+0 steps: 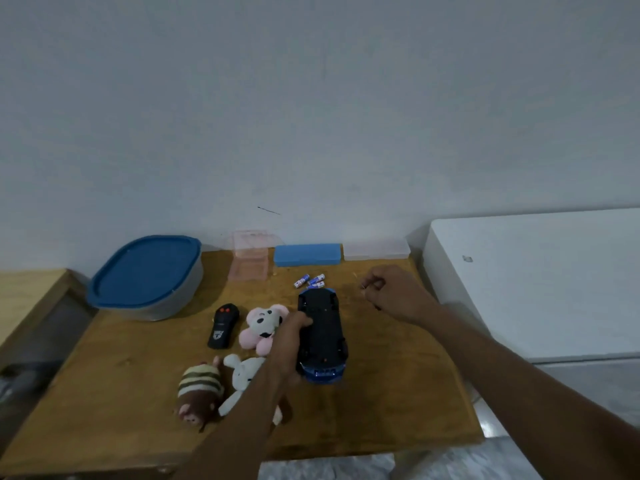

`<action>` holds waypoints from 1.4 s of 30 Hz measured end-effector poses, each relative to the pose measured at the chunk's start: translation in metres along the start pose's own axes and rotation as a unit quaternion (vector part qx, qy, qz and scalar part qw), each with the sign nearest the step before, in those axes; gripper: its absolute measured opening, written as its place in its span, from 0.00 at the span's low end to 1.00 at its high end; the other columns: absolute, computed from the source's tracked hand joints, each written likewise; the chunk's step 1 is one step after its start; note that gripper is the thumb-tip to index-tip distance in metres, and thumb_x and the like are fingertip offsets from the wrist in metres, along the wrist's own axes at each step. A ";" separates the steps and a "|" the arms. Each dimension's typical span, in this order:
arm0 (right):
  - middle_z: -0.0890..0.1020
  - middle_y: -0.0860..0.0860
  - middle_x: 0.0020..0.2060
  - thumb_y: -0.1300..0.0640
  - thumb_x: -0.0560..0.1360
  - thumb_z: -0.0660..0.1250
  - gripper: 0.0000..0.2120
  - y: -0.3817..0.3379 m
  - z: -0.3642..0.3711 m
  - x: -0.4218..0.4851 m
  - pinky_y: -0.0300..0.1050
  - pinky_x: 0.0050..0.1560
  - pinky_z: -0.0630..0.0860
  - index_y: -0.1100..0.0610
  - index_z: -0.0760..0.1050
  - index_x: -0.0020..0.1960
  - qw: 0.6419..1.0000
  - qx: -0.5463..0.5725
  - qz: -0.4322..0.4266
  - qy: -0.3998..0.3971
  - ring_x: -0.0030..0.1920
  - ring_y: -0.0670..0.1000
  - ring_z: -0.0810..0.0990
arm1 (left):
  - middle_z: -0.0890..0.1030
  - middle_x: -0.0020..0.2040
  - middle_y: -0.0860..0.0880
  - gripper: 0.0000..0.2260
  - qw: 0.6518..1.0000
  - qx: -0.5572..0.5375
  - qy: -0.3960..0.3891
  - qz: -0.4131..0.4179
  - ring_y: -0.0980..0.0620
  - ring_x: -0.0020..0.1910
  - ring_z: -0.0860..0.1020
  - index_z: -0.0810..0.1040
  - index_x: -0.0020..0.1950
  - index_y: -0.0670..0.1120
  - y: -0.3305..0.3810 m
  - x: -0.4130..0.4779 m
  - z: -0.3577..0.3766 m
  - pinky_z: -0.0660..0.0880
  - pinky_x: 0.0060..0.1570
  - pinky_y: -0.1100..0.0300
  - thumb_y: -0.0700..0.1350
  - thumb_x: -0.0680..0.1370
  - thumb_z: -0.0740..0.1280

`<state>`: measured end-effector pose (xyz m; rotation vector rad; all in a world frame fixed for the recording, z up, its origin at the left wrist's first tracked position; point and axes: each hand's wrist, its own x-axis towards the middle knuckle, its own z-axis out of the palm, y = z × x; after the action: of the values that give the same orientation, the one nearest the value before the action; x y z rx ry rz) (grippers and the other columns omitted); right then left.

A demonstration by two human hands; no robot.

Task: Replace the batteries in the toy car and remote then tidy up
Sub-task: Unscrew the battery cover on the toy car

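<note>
Left hand [289,344]: forearm reached in from 6 o'clock, fingers clamped on the left flank of the toy car [322,336], thumb on its black underside. The one car lay upside down at the middle of the table [398,375], nose toward 12 o'clock.

Right hand [391,292]: held at 2 o'clock of the car, clear of it, fingers curled in on a thin tool [378,308]; what kind I could not tell.

Counts: three batteries [310,280] just beyond the car at 12 o'clock; one black remote [223,325] at 9 o'clock; three soft toys [265,325] between 7 and 9 o'clock; one blue-lidded tub [147,277] at 10 o'clock; three small boxes [306,254] along the wall at 12 o'clock.
</note>
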<state>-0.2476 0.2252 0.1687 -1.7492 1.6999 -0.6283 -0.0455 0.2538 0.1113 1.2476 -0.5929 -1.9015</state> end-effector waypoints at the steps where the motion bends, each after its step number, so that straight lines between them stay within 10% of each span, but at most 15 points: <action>1: 0.78 0.44 0.33 0.60 0.74 0.69 0.02 -0.006 -0.001 0.004 0.42 0.43 0.75 0.54 0.79 0.45 1.000 -0.003 0.001 0.012 0.37 0.47 0.77 | 0.81 0.49 0.36 0.14 1.000 0.014 -0.012 -0.001 0.39 0.46 0.79 0.76 0.58 0.39 0.006 0.002 -0.003 0.77 0.47 0.48 0.44 0.77 0.59; 14: 0.79 0.47 0.33 0.61 0.73 0.70 0.03 -0.032 0.026 0.008 0.46 0.42 0.78 0.58 0.81 0.47 0.996 -0.002 0.037 0.085 0.33 0.45 0.77 | 0.82 0.52 0.42 0.11 0.987 0.101 -0.078 -0.102 0.44 0.48 0.81 0.75 0.59 0.45 0.028 0.027 -0.037 0.77 0.47 0.52 0.47 0.81 0.57; 21: 0.82 0.55 0.35 0.60 0.74 0.69 0.05 -0.027 0.029 -0.003 0.44 0.38 0.77 0.57 0.78 0.50 0.994 -0.008 0.066 0.085 0.30 0.46 0.78 | 0.74 0.67 0.44 0.42 0.974 0.131 -0.182 -0.026 0.36 0.62 0.76 0.58 0.73 0.64 0.019 0.031 -0.041 0.73 0.58 0.34 0.33 0.69 0.71; 35: 0.83 0.55 0.42 0.68 0.76 0.64 0.10 -0.037 -0.013 0.005 0.42 0.42 0.82 0.61 0.80 0.53 0.979 0.204 0.026 -0.008 0.40 0.47 0.83 | 0.64 0.73 0.51 0.57 0.950 0.191 -0.231 0.091 0.46 0.67 0.73 0.43 0.74 0.68 0.011 0.005 -0.003 0.79 0.55 0.47 0.22 0.67 0.71; 42: 0.81 0.55 0.34 0.58 0.77 0.67 0.08 -0.025 -0.022 0.011 0.40 0.37 0.79 0.61 0.82 0.52 0.965 0.261 -0.020 0.027 0.34 0.49 0.79 | 0.63 0.75 0.51 0.57 0.941 0.230 -0.197 0.152 0.45 0.69 0.71 0.48 0.72 0.72 0.012 0.013 0.014 0.74 0.61 0.39 0.35 0.62 0.81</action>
<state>-0.2450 0.2116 0.2007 -1.3981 1.3690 -1.0426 -0.0567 0.2360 0.1191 0.9654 -1.4242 -1.8064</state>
